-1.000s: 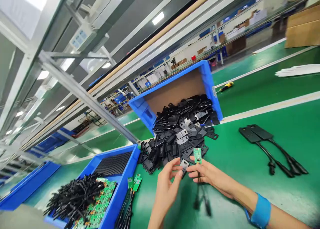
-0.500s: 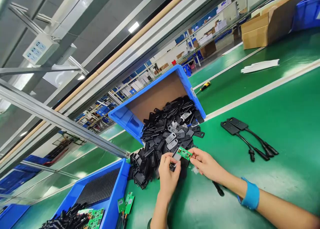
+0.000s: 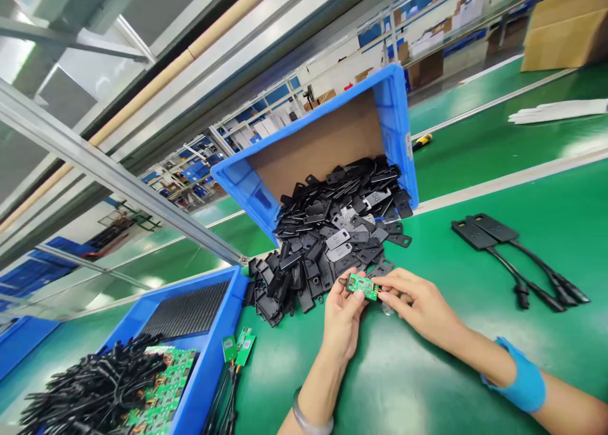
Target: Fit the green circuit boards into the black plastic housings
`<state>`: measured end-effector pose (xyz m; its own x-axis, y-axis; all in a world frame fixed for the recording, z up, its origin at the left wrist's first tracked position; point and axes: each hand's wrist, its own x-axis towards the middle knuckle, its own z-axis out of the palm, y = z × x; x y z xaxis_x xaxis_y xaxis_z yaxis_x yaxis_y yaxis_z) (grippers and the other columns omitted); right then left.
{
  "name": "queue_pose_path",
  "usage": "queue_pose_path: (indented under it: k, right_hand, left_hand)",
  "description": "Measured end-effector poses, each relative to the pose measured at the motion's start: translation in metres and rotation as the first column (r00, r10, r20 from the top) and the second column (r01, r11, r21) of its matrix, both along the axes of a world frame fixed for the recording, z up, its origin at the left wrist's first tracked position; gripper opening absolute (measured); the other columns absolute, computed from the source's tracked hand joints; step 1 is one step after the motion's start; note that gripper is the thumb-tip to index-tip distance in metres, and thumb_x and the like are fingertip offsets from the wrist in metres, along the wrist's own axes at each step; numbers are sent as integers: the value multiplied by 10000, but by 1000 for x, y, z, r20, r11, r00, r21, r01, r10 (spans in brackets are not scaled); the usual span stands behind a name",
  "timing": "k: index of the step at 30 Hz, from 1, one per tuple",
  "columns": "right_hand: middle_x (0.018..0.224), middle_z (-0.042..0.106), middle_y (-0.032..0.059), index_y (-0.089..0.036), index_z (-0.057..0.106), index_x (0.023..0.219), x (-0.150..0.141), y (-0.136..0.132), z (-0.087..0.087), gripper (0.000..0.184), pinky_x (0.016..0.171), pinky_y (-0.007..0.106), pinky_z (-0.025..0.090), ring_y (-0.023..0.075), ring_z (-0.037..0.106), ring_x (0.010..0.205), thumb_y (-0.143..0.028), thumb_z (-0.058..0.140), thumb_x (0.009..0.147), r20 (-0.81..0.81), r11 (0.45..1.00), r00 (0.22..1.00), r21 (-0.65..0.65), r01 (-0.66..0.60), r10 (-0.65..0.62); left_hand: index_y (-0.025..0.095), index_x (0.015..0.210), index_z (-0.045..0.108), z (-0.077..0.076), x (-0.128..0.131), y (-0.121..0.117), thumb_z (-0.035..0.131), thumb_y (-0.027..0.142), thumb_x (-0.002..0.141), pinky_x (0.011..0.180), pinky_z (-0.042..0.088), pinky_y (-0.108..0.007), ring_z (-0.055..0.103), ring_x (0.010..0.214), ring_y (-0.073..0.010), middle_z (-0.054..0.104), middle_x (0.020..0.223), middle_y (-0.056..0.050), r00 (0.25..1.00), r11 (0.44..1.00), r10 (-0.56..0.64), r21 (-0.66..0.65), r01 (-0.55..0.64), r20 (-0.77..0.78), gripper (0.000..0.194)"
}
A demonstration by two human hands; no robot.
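Observation:
A small green circuit board (image 3: 363, 285) lies face up between my two hands. My left hand (image 3: 342, 321) is closed beneath it, the thumb pressing on the board's lower edge. A dark end of a black plastic case (image 3: 342, 282) peeks out at the board's left; most of the case is hidden. With its fingertips, my right hand (image 3: 415, 299) pinches the board's right end, where thin wires show. Just beyond my hands spreads a heap of black plastic case parts (image 3: 318, 258), spilling out of a tipped blue bin (image 3: 308, 125).
To the left, a blue tray (image 3: 223, 321) holds stacked black pieces, green boards and a bundle of black cables (image 3: 90, 384). Loose boards (image 3: 244, 346) lie beside it. Two cased units with cables (image 3: 484, 232) rest at right. Farther back are a screwdriver (image 3: 422, 142), a white glove (image 3: 555, 111) and a cardboard box (image 3: 565, 33).
The board has come down over the case in my left hand, and my left thumb now presses on it. The view has shifted, so the bench appears farther left and the cased units farther right.

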<state>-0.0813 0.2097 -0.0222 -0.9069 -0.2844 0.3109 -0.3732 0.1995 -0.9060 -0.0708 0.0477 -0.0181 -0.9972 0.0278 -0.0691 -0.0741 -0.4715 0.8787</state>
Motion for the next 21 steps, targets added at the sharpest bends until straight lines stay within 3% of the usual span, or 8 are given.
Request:
queue_pose_path:
  k: [5, 12, 17, 21]
  right_hand:
    - [929, 601, 62, -225, 639, 1115, 0, 1, -5, 268, 725, 278, 514, 166, 585, 797, -270, 455, 925, -213, 994, 977, 100, 33, -11]
    - [933, 547, 70, -234, 602, 1174, 2, 0, -11, 314, 716, 295, 521, 170, 589, 783, -225, 392, 941, -295, 968, 953, 253, 10, 67]
    - [944, 527, 65, -221, 575, 1136, 4, -2, -7, 264, 719, 296, 524, 164, 579, 792, -203, 432, 914, -192, 976, 979, 216, -27, 70]
    - [912, 520, 45, -176, 544, 1043, 2, -3, -3, 235, 519, 218, 507, 110, 558, 627, -250, 556, 820, 80, 995, 996, 84, -49, 42]
  left_hand:
    - [183, 1204, 490, 2, 4, 6, 733, 286, 754, 849, 508, -318, 607, 1012, -205, 623, 1145, -114, 999, 997, -23, -69, 26, 45, 521]
    - [137, 1119, 487, -1, 4, 10, 707, 353, 766, 781, 538, -302, 644, 900, -183, 670, 1015, -120, 996, 995, 36, -98, -28, 79, 468]
    - [141, 1065, 504, -4, 3, 10, 692, 360, 759, 668, 539, -246, 641, 790, -152, 671, 918, -76, 988, 984, 101, -160, -82, 114, 421]
    - [160, 1017, 513, -3, 5, 10, 651, 356, 788, 654, 534, -252, 636, 761, -152, 658, 870, -47, 994, 979, 93, -185, -82, 53, 332]
